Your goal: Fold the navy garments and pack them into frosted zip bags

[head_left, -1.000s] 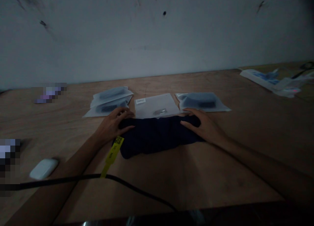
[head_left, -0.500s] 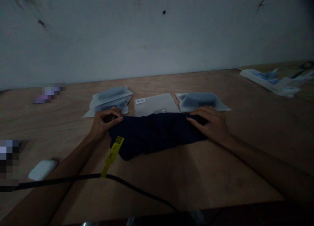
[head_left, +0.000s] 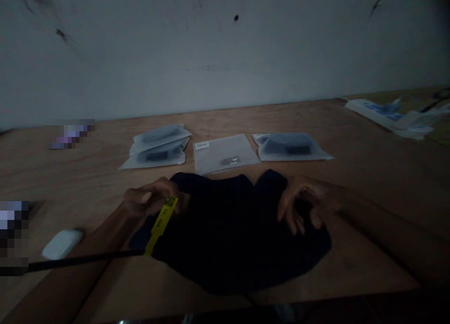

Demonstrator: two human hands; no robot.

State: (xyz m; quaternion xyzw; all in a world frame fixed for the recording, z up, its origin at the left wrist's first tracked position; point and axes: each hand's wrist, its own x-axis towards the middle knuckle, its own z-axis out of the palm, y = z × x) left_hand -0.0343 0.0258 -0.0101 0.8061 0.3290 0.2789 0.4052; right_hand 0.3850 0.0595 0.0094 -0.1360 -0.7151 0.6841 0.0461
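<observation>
A dark navy piece of cloth (head_left: pixel 228 230) lies spread on the wooden table in front of me, its outline uneven and its folds hard to make out in the dim light. My left hand (head_left: pixel 154 197) rests over the cloth's left part, slightly blurred, thumb apart from loosely bent fingers; a yellow tag (head_left: pixel 163 223) partly covers it. Over the right part, my right hand (head_left: pixel 304 204) points its spread, curved fingers down onto the fabric. Neither hand shows a grip on the cloth.
Beyond the cloth lie frosted plastic bags (head_left: pixel 160 148) at left, a flat one (head_left: pixel 225 153) in the middle and another (head_left: pixel 291 148) at right. A black cable (head_left: pixel 87 258) crosses near a white case (head_left: pixel 62 244). Crumpled plastic packaging (head_left: pixel 390 117) lies far right.
The cloth, earlier a narrow folded strip pinched at both ends, now spreads wider and nearer to me. Both hands have loosened and moved lower over it.
</observation>
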